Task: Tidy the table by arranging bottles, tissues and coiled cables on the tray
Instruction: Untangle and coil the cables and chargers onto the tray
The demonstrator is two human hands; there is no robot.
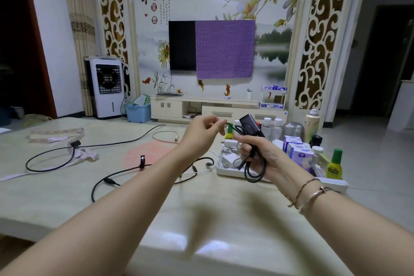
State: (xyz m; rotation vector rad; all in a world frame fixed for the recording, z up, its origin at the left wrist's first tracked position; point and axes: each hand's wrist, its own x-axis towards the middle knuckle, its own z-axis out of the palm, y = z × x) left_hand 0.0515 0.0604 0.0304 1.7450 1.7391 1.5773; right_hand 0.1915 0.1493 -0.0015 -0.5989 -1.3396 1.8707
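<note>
Forearms extend over the table. Right hand clenches the coiled black cable above the tray; left hand pinches its free end, likely to finish the wrap.

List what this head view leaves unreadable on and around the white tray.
- White plastic tray: its middle is hidden by the right hand and coiled black cable.
- Clear white-capped bottles: labels blurred, too small.
- Black cable's end: covered by the left hand.
- Blue-white tissue packs: print illegible.
</note>
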